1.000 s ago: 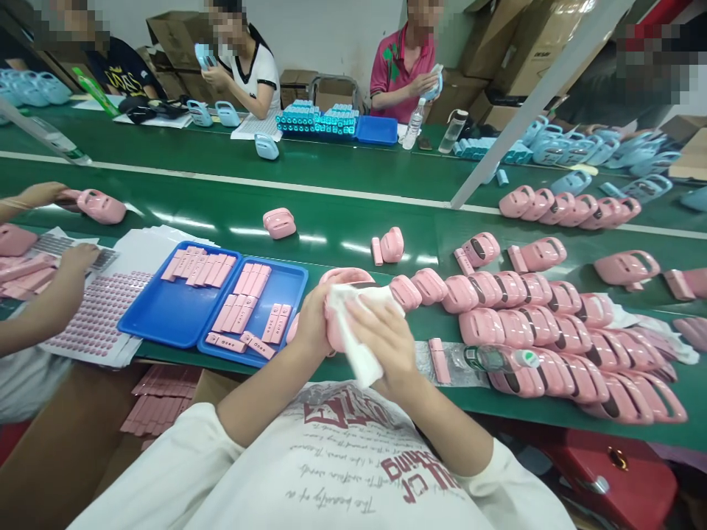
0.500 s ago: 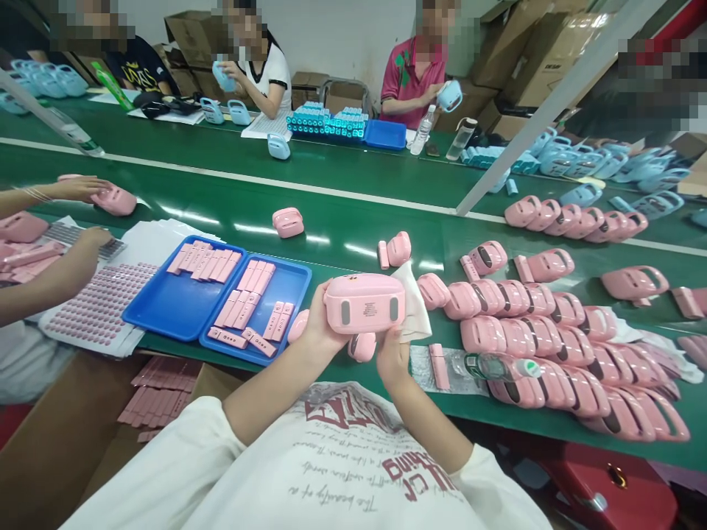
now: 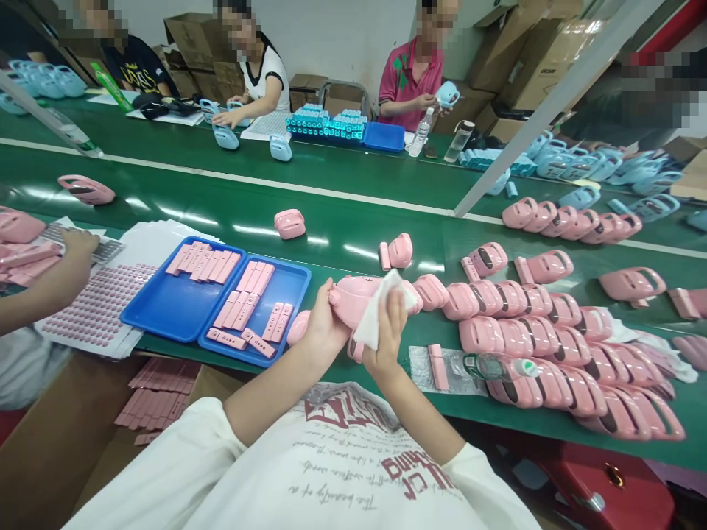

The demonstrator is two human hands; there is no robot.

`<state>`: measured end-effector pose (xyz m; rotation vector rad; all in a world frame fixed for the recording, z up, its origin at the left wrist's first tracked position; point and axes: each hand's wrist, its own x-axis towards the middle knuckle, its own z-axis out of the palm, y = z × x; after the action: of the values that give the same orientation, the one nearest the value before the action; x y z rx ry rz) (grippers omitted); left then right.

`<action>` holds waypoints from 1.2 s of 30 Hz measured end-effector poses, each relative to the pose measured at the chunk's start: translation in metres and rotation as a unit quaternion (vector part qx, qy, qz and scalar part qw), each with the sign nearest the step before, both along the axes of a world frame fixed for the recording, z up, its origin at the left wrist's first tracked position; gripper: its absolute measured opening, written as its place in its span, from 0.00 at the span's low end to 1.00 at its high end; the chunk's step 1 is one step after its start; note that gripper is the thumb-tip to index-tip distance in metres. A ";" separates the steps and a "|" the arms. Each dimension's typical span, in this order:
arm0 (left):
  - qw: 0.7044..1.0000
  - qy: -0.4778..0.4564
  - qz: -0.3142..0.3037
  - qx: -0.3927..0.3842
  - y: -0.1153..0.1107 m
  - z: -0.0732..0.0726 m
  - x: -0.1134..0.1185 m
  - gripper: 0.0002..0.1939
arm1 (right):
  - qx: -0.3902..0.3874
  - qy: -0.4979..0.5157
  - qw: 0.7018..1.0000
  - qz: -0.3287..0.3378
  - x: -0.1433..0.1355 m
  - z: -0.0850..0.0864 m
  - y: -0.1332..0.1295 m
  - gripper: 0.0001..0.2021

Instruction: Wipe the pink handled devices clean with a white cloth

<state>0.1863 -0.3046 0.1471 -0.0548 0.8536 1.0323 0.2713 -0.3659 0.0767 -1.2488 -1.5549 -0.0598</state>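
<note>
My left hand point(image 3: 323, 324) is closed around the left end of a glossy pink plastic housing point(image 3: 353, 298), rounded in shape, raised over the table's front edge. My right hand point(image 3: 387, 331) presses a white cloth point(image 3: 378, 313) against the right side of that housing, with its fingers over the cloth. The cloth hides much of the housing's right part. Just below, another pink piece point(image 3: 355, 350) is partly covered by my hands. A further pink piece point(image 3: 299, 327) shows beside my left wrist.
To the left lie two blue trays point(image 3: 160, 313) with pink bars. Rows of pink housings point(image 3: 519, 335) fill the right side, a plastic bottle point(image 3: 497, 366) lying by them. A pink bar point(image 3: 438, 366) rests on bubble wrap. Co-workers sit across the green table point(image 3: 210, 169); another's arm point(image 3: 49, 283) reaches in at left.
The pink housing has turned, so its underside with two grey pads no longer shows. My right hand has brought the cloth up onto it. At left, a co-worker's hand has left a pink housing.
</note>
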 end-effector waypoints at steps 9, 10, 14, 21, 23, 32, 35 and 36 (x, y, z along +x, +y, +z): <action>1.000 -0.002 -0.020 -0.017 0.003 -0.019 -0.004 0.13 | -0.214 0.661 0.716 0.071 -0.006 0.037 0.008 0.33; 1.000 0.003 -0.024 -0.007 0.003 -0.022 -0.005 0.13 | -0.237 0.686 0.684 0.077 -0.001 0.039 0.012 0.32; 0.989 0.055 -0.086 0.104 0.000 -0.034 -0.011 0.12 | -0.368 0.705 0.599 0.091 0.024 0.023 0.030 0.25; 0.957 0.167 -0.157 0.176 0.002 -0.053 -0.018 0.13 | -0.436 0.585 0.672 0.128 0.038 -0.013 0.039 0.27; 0.920 0.282 -0.178 0.207 0.013 -0.066 -0.020 0.13 | -0.428 0.542 0.716 0.107 0.043 -0.015 0.037 0.27; 0.718 0.597 -0.232 0.272 0.160 -0.137 -0.018 0.33 | -0.388 0.644 0.655 -0.075 0.087 -0.049 0.005 0.34; 0.679 0.613 -0.264 0.305 0.213 -0.155 -0.016 0.33 | -0.368 0.691 0.607 -0.133 0.094 -0.059 -0.012 0.35; 0.667 0.616 -0.273 0.318 0.226 -0.160 -0.016 0.34 | -0.365 0.699 0.598 -0.146 0.095 -0.063 -0.019 0.36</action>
<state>0.1700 -0.0781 -0.0132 1.5914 1.5087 0.6181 0.3666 -0.3848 0.0141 -1.4584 0.1281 1.1953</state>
